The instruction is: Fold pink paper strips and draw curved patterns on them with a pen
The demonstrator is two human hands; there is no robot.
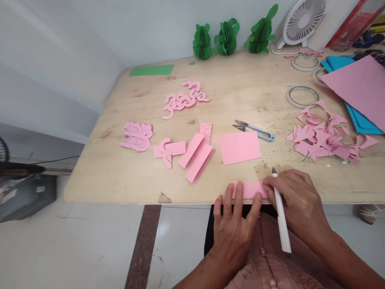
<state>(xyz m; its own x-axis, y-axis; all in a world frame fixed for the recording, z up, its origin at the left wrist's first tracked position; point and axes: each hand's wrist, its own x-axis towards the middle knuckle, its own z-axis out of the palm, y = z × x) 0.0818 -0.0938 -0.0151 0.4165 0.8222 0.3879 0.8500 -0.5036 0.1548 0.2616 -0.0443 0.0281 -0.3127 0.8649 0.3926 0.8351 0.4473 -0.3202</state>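
Note:
At the table's front edge lies a folded pink paper strip (248, 190). My left hand (234, 230) presses on it with fingers spread, the tips resting on the paper. Held in my right hand (300, 196) is a white pen (282, 226), its dark tip pointing up and away from the paper. The thumb and finger of that hand touch the strip's right end. Just beyond is a flat pink sheet (240, 147), touching blue-handled thread snips (261, 133). Left of the sheet, several folded pink strips (200, 162) overlap, some bearing drawn curves.
Cut pink curved pieces (182, 100) and a stacked pink bundle (136, 136) lie left. Pink scraps (327, 134), tape rolls (303, 96) and blue sheets (362, 120) are right. Green paper figures (227, 38) and a white fan (304, 20) stand at the back.

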